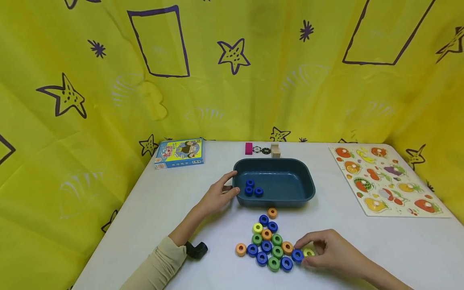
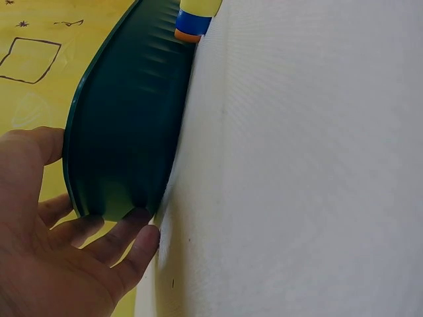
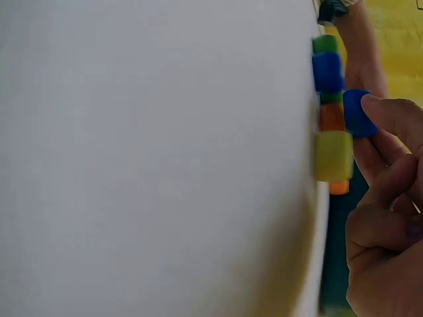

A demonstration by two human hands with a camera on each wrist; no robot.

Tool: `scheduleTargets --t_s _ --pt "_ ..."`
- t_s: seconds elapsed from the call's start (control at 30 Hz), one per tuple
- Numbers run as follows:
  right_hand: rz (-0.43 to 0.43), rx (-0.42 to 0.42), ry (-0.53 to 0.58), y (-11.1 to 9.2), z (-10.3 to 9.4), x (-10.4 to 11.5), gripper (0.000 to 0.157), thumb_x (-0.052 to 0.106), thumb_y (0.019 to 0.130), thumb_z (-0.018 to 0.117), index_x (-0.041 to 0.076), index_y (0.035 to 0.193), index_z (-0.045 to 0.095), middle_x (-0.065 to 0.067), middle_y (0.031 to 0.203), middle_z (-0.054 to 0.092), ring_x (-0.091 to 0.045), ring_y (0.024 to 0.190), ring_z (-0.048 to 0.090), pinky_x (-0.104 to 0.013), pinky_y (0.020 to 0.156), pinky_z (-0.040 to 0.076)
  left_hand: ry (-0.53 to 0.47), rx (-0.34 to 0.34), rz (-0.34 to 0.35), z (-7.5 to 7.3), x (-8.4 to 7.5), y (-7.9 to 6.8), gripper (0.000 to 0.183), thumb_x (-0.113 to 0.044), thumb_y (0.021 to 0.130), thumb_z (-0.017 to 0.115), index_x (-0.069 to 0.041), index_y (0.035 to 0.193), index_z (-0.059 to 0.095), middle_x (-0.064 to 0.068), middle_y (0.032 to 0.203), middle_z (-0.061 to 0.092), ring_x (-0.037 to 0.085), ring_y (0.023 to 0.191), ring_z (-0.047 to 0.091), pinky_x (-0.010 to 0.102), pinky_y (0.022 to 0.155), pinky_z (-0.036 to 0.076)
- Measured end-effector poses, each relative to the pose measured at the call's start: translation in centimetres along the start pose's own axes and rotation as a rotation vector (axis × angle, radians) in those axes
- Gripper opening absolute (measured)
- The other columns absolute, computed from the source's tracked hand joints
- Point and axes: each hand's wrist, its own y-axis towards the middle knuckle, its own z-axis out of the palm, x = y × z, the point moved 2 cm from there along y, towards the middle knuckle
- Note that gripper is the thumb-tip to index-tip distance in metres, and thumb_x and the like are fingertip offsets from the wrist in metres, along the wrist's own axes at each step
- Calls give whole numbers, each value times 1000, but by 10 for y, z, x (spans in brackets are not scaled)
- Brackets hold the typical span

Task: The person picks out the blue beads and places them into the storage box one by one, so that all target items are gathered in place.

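My left hand (image 1: 217,195) holds the left end of a dark teal tray (image 1: 279,203), its fingers spread around the end wall in the left wrist view. Inside the tray, three blue rings (image 1: 249,191) lie near its left wall. With thumb and fingertips my right hand (image 1: 331,251) pinches a blue ring (image 1: 297,255); in the right wrist view this blue ring (image 3: 358,113) is raised off the table. Beside that hand lies a yellow ring (image 1: 308,253), partly hidden by the fingers. A loose group of blue, green, orange and yellow rings, including a green ring (image 1: 274,264), spreads in front of the tray.
At the back left lies a blue-and-yellow box (image 1: 180,152). Behind the tray stand a pink block (image 1: 248,148), poker chips (image 1: 266,150) and a wooden block (image 1: 275,150). A fruit puzzle board (image 1: 386,179) covers the right side. Yellow cloth (image 1: 268,100) hangs behind the table.
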Motion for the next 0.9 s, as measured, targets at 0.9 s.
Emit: scheduleTargets --t_s 0.9 --pt "-102 -136 -10 182 -70 15 27 26 78 76 16 102 71 1 101 68 -19 95 58 -35 79 47 -28 13 -7 -1 0 -1 60 -44 91 55 -33 144 30 -5 149 27 19 119 50 42 94 42"
